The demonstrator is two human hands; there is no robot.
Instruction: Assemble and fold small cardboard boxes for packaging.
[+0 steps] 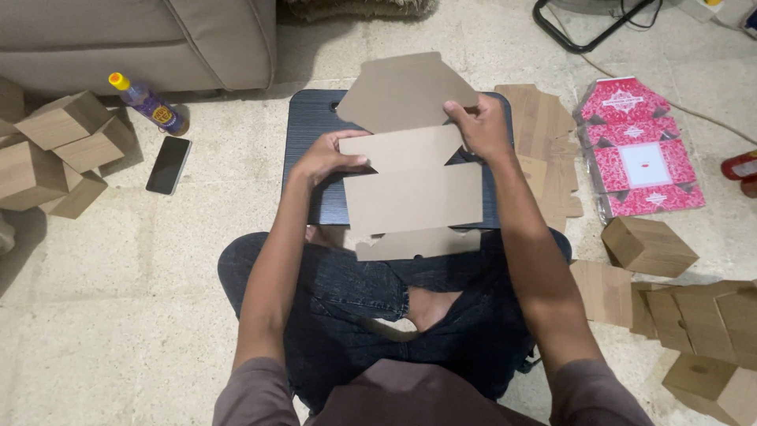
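Both hands, left [327, 158] and right [482, 130], grip clamped on flat cardboard blank [412, 193] (seemingly unfolded) over dark board [311, 118].

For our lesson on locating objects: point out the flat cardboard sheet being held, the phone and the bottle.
cardboard sheet [414, 197], head view, its wide middle panel.
phone [168, 164], head view, centre of its dark screen.
bottle [151, 106], head view, its purple body.

Phone [168, 164], purple bottle [148, 102], folded cardboard boxes [63, 134], red printed sheets [639, 150]
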